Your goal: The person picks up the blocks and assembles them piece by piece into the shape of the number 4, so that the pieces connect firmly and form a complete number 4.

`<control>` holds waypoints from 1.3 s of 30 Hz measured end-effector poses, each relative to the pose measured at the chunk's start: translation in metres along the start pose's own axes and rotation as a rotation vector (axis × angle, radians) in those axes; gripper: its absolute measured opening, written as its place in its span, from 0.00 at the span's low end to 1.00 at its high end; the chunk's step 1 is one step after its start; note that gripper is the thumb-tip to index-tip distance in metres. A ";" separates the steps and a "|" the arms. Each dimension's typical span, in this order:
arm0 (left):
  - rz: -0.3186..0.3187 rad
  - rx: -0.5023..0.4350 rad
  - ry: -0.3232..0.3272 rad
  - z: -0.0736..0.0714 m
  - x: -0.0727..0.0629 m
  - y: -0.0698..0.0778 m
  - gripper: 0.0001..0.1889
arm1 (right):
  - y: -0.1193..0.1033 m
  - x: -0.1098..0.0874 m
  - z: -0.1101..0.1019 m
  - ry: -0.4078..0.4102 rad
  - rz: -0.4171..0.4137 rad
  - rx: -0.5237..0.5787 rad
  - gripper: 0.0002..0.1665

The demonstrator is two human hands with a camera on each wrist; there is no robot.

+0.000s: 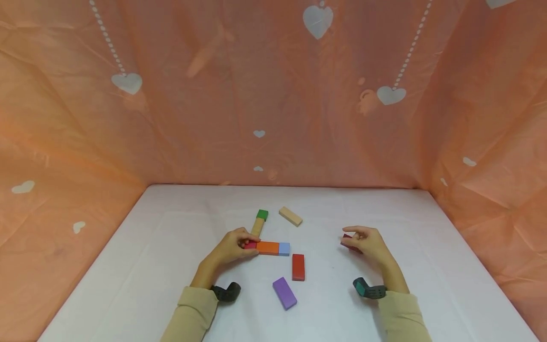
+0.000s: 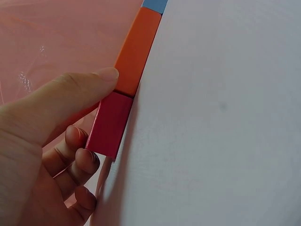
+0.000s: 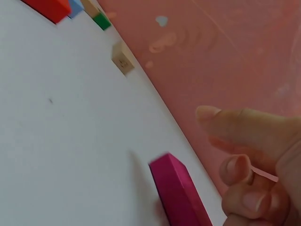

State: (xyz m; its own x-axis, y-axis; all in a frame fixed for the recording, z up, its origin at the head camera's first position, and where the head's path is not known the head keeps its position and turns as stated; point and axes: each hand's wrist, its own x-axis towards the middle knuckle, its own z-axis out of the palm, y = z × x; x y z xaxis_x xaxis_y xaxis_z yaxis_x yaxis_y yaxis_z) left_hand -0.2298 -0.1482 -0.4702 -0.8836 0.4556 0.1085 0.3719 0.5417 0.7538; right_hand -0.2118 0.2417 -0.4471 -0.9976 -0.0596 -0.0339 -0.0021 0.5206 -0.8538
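Note:
In the head view my left hand pinches a short crimson block between thumb and fingers. It forms the left end of a row with an orange block and a light blue block; the thumb tip lies at the crimson-orange joint. A natural wood block runs back from this row to a green block. My right hand hovers by a magenta block, thumb extended and some fingers curled. In the right wrist view a gap shows between that block and the fingers.
A loose natural wood block lies behind the row. Nearer the person are a red block and a purple block. Orange curtains with pale hearts enclose the white tabletop at the back and sides.

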 end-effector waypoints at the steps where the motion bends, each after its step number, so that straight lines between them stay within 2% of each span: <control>1: -0.003 0.000 -0.002 0.000 0.000 0.000 0.14 | 0.001 0.000 -0.002 0.011 0.008 -0.010 0.26; 9: -0.014 -0.006 -0.003 0.000 0.000 -0.001 0.14 | 0.013 -0.004 -0.017 0.025 0.044 -0.044 0.27; 14: -0.022 0.001 -0.007 0.001 0.001 -0.001 0.14 | 0.018 -0.007 -0.023 -0.004 0.078 -0.030 0.29; 20: -0.048 0.000 0.004 0.001 0.002 0.000 0.14 | 0.022 -0.009 -0.025 -0.036 0.100 -0.004 0.32; 25: -0.041 -0.006 0.009 0.001 0.002 0.000 0.14 | 0.026 -0.011 -0.028 -0.045 0.099 0.004 0.32; 39: -0.046 -0.012 -0.003 0.001 0.002 0.000 0.15 | 0.032 -0.012 -0.031 -0.087 0.167 -0.008 0.35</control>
State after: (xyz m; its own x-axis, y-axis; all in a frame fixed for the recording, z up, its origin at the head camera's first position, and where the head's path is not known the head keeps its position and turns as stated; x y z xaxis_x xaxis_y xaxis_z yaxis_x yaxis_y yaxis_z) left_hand -0.2313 -0.1467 -0.4703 -0.8988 0.4326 0.0714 0.3273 0.5536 0.7657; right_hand -0.2020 0.2850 -0.4576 -0.9743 -0.0451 -0.2205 0.1627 0.5359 -0.8285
